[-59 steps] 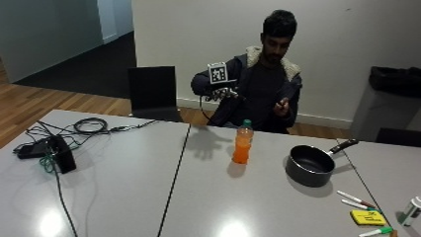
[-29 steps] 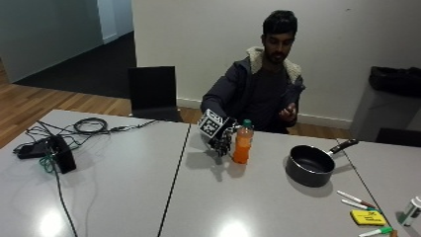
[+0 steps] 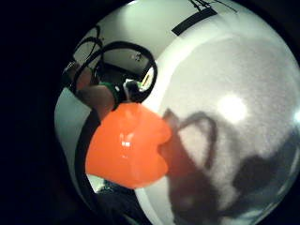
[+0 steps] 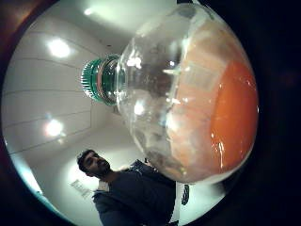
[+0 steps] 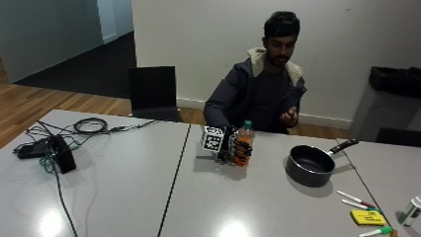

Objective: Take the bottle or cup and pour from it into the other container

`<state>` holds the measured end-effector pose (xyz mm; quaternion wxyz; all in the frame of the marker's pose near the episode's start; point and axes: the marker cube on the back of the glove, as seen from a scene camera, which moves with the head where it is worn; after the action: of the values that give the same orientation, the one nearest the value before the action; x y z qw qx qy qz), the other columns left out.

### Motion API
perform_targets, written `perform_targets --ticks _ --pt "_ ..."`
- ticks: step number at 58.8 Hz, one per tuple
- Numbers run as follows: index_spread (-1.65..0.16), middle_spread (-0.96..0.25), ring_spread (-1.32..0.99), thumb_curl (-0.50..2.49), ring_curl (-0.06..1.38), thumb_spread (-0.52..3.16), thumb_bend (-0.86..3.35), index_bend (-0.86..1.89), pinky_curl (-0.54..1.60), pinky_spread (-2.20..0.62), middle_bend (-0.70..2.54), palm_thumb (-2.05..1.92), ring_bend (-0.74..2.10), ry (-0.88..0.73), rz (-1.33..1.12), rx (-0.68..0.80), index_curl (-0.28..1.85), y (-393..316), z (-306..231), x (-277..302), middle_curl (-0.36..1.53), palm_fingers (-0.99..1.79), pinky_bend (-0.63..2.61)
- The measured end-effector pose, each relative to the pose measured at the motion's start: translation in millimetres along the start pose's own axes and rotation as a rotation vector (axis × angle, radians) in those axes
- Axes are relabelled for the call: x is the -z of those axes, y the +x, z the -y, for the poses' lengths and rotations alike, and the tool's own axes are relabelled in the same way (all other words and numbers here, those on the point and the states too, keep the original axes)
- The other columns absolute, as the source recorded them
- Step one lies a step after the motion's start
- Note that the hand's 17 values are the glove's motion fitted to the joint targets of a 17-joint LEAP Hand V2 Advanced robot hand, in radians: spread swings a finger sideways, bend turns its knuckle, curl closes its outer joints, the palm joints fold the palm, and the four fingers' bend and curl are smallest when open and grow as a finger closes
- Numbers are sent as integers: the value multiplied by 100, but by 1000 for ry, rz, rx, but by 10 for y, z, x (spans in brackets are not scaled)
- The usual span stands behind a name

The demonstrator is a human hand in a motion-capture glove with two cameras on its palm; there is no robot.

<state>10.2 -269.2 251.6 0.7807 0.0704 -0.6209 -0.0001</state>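
We're counting one orange bottle [image 5: 242,144] mid-frame and one dark saucepan [image 5: 311,165] to its right. We're seeing three markers [image 5: 353,198] in the lower right corner, plus one yellow block [image 5: 367,217] among them. We're also spotting one black chair [image 5: 152,93] in the upper left and one cable tangle [image 5: 89,126] at the left.
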Motion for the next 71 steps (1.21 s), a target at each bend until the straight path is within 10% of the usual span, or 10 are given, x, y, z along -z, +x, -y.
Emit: perform_targets --ticks 27,71 --pt "-29 -25 -19 52 37 71 -3 9 29 0 28 98 52 -34 -95 55 24 -560 152 0 41 105 54" --pt "-30 -24 -19 49 38 66 -3 8 31 7 28 103 45 -226 -1675 282 21 -1834 1061 -1625 45 95 48"
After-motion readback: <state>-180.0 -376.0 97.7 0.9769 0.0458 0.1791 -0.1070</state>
